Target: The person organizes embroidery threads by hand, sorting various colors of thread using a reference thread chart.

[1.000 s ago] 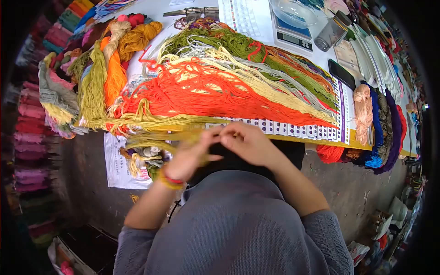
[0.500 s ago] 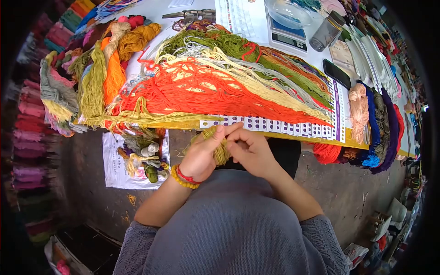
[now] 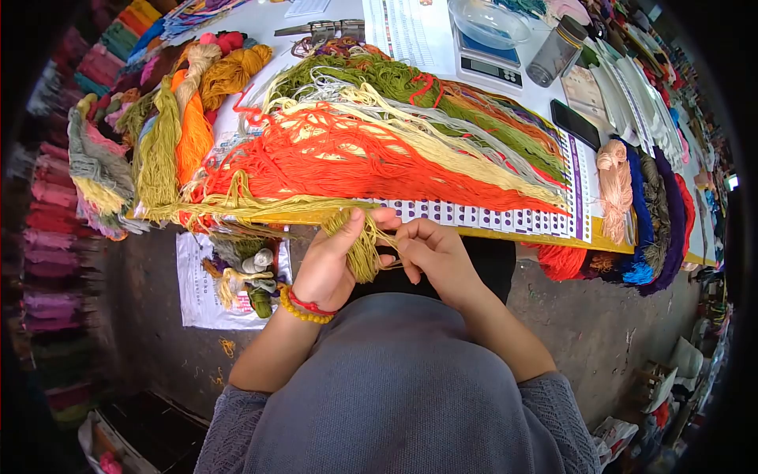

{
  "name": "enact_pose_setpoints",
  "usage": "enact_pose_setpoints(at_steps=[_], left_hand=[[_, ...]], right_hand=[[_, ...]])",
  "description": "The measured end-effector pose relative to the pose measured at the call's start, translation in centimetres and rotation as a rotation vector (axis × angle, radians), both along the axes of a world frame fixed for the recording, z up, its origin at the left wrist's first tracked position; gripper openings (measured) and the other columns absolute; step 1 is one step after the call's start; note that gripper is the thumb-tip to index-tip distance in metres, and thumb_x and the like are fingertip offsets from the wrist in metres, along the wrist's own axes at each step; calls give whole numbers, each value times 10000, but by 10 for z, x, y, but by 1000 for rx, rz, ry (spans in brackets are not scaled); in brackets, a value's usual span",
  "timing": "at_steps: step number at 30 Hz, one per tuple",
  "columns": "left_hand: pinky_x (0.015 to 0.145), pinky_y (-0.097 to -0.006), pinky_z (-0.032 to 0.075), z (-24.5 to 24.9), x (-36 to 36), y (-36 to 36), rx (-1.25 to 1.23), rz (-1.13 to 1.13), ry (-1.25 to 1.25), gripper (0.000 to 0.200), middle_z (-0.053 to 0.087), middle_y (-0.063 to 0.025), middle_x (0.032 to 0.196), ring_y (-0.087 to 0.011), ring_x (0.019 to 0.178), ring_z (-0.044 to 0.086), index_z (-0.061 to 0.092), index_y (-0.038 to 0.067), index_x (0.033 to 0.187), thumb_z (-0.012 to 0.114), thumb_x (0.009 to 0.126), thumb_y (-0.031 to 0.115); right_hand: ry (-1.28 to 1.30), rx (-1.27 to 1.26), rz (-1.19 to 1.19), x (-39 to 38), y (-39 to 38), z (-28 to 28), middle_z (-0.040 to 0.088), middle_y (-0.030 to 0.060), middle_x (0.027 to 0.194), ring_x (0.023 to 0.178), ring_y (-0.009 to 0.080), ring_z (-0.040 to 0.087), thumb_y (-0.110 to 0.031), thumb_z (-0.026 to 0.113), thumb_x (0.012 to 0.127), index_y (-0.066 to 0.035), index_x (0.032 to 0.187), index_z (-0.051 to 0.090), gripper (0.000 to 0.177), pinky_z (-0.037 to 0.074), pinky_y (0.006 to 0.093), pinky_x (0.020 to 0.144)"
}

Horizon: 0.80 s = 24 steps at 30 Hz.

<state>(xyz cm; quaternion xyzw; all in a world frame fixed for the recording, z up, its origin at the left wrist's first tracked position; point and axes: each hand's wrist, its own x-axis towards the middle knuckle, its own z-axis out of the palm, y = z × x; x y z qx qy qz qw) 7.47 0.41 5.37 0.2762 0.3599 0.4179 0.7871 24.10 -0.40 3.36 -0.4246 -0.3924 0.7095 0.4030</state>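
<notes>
A small olive-green yarn skein hangs from my left hand, whose thumb and fingers are closed on it at the table's front edge. My right hand, just to the right, pinches a few strands drawn from the skein. Behind both hands lie long red threads, with cream threads and green threads beyond them. White cards with dark-rimmed holes run along the yellow table edge under the threads.
A scale with a clear bowl, a dark jar, a phone and printed sheets lie at the back. Skeins hang at the left, a peach one at the right. A white bag lies below.
My left hand has turned and moved slightly left, showing more of the skein. My right hand has shifted slightly right, and strands now stretch between the hands.
</notes>
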Motion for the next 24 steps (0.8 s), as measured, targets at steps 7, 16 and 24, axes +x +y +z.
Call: enact_pose_setpoints(at_steps=[7, 16, 24], left_hand=[[849, -328, 425, -3, 3, 0, 51, -8, -1, 391, 532, -128, 1107, -206, 1010, 524, 465, -21, 1161, 383, 918, 275], [713, -248, 450, 2, 1, -3, 90, 0, 113, 318, 549, -72, 986, -128, 866, 541, 482, -23, 1145, 490, 851, 96], [626, -241, 439, -9, -11, -2, 69, -237, 62, 301, 588, -71, 841, -135, 739, 556, 517, -28, 1107, 497, 860, 142]], right_hand=[[-51, 67, 105, -4, -5, 10, 576, 21, 738, 579, 20, 463, -98, 576, 813, 4, 924, 548, 153, 366, 165, 503], [-20, 4, 39, -2, -7, 7, 553, 2, 657, 518, 41, 460, -169, 529, 856, -8, 909, 569, 174, 357, 174, 472], [944, -274, 72, 11, 2, -8, 230, -44, 451, 375, 49, 217, -242, 417, 901, -86, 1137, 496, 294, 206, 181, 384]])
